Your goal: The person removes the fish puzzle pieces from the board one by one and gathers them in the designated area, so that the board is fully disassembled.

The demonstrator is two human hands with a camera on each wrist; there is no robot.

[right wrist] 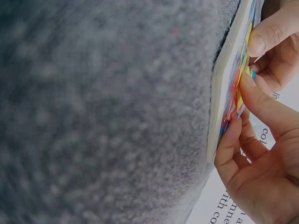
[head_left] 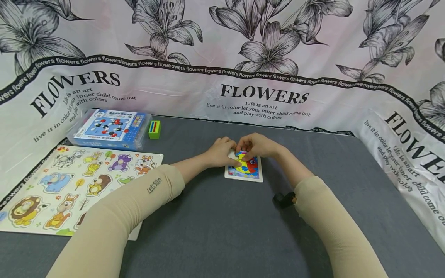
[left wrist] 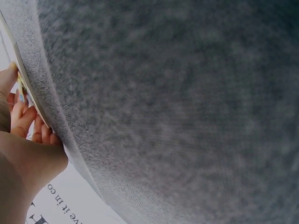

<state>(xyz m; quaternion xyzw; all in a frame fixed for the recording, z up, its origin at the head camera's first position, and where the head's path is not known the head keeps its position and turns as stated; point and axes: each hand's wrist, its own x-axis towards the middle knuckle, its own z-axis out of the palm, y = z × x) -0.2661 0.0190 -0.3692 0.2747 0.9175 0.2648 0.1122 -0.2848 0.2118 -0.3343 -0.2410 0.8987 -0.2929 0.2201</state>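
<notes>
Grey surface (head_left: 208,227); I'd hold the likely light, stiff puzzle board (head_left: 243,177) edgewise; left hand (head_left: 222,152) clamps fingers on it, right hand (head_left: 261,145) unclear.

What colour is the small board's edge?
The small board's edge is off-white, showing best in the right wrist view.

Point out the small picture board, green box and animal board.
Small picture board (head_left: 247,176), head view: lower printed strip.
Green box (head_left: 154,128), head view: striped face.
Animal board (head_left: 79,172), head view: bare patch among animals.
</notes>
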